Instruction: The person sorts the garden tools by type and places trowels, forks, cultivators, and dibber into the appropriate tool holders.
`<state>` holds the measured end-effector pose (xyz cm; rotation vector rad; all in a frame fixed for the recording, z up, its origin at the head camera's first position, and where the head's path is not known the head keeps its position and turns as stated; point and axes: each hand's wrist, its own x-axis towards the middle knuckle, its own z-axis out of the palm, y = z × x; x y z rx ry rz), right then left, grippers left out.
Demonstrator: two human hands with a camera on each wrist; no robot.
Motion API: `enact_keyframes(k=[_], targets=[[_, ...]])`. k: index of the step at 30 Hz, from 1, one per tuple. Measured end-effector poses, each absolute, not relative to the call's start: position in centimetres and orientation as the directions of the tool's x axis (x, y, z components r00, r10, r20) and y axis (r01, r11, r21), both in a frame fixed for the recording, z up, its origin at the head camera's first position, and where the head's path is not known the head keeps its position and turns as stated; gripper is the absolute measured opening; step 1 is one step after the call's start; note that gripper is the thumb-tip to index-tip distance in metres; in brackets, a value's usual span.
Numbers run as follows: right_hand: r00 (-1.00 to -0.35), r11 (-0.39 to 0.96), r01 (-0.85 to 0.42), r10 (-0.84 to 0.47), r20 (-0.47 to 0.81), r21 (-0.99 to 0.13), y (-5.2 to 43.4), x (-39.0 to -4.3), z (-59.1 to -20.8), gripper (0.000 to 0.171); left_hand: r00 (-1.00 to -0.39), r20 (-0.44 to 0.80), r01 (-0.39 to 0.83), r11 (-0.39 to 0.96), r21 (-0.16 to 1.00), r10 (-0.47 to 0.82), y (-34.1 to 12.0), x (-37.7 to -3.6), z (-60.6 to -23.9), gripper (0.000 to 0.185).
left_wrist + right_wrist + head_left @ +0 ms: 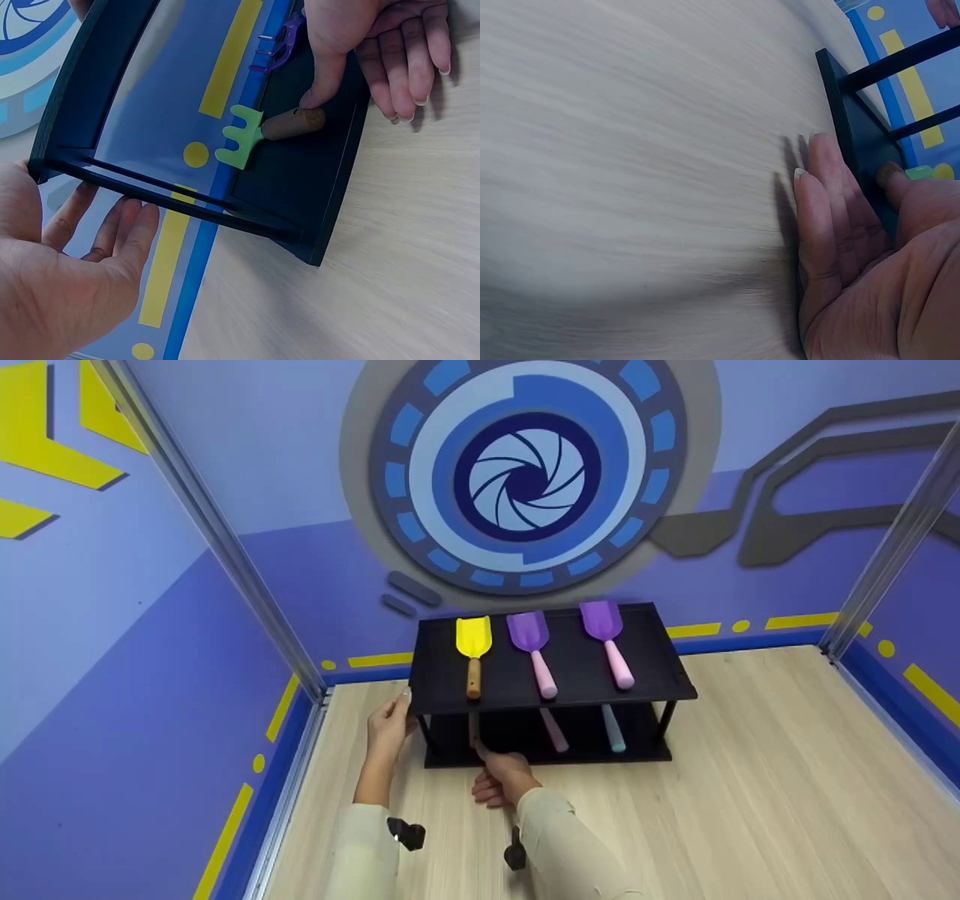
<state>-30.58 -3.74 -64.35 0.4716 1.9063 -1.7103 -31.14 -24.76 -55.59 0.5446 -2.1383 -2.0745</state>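
Observation:
A black two-tier rack stands on the wooden tabletop. My left hand holds the left end of its upper shelf, thumb at the top edge and fingers below in the left wrist view. On the lower shelf lies a small green toy rake with a brown wooden handle. My right hand is at the rack's front, its thumb touching that handle. The other fingers of this hand extend loosely outside the shelf, close over the tabletop in the right wrist view.
On the upper shelf lie a yellow toy shovel and two purple shovels with pink handles, one in the middle. Below are a purple rake, a pink handle and a light blue handle. Blue printed walls enclose the table.

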Motion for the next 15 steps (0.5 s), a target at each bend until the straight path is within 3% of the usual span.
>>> enact_keyframes(k=[15], targets=[[-0.801, 0.148, 0.578, -0.083, -0.593, -0.802, -3.83, -30.5, -64.32, 0.073, -0.924, -0.16, -0.175, 0.014, 0.984, -0.347, -24.68, -31.01, -55.51, 0.048]])
